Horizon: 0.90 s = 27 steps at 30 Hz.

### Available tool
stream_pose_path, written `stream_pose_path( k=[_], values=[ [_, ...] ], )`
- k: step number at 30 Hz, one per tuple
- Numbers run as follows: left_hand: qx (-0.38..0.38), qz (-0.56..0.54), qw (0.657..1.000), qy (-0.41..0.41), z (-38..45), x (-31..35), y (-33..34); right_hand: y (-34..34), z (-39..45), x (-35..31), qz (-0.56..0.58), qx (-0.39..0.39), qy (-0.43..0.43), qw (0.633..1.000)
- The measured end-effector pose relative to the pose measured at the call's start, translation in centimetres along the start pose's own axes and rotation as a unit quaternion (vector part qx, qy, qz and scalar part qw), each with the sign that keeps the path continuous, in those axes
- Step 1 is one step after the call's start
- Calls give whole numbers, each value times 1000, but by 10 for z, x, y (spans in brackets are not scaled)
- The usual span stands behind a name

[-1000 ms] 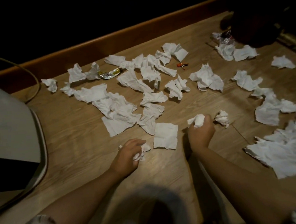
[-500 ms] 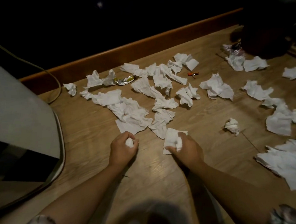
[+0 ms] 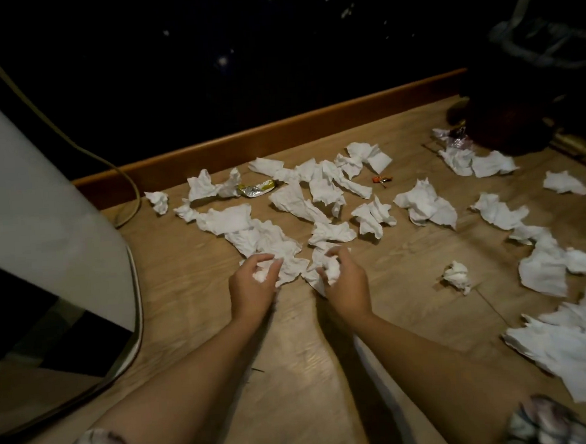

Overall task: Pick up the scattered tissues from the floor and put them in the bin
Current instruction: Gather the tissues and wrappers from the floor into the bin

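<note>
While most of the tissues [image 3: 265,234] are still spread over the floor [image 3: 294,376], the task is judged to be at an early stage: only what the two hands hold has been lifted, and nothing can be confirmed as deposited. The left hand [image 3: 252,286] has its fingers curled round a small white wad [image 3: 262,275], with the fingertips over the near edge of the central pile. The right hand [image 3: 345,284] has its grip closed on a crumpled tissue [image 3: 332,271], part of which trails down to the floor beside the palm. A separate ball [image 3: 456,275] lies apart to the right, further sheets run along the right edge, and a large flat heap [image 3: 573,342] sits at the lower right. Two wrappers, one silver [image 3: 257,189] and one orange [image 3: 381,179], lie among the far tissues. The bin [image 3: 529,70] appears to be the dark container with a plastic liner at the upper right, well apart from both hands; its interior is too dark to inspect, so its contents cannot be told. At the left stands a white unit [image 3: 36,203] with a cable [image 3: 74,146] running behind it. Remaining work, as judged: gather the rest and carry all to the bin.
</note>
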<state>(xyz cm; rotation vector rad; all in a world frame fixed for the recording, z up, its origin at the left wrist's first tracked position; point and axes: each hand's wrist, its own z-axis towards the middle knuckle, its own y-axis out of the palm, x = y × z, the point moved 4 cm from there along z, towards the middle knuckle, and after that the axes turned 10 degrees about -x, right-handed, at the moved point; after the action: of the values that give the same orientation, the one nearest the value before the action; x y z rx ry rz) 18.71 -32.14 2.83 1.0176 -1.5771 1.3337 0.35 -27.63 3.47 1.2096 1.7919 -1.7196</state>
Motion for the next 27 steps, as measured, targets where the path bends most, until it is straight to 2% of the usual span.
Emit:
stream_pose_path(
  k=[7,10,17,22,27],
  values=[
    [79,-85,993,11,50,66,-43,-4,54,-114,-8,6,-146,989],
    [115,-165,979,-23,76,89,-70,-21,72,-162,-52,27,-206,977],
    [132,-200,971,-17,123,147,-113,-66,107,-236,-89,64,-243,964],
    [123,-221,967,-37,152,172,-106,-91,132,-253,-17,78,-263,962],
    [116,-253,957,-85,181,185,-74,-105,174,-231,100,66,-229,966]
  ],
)
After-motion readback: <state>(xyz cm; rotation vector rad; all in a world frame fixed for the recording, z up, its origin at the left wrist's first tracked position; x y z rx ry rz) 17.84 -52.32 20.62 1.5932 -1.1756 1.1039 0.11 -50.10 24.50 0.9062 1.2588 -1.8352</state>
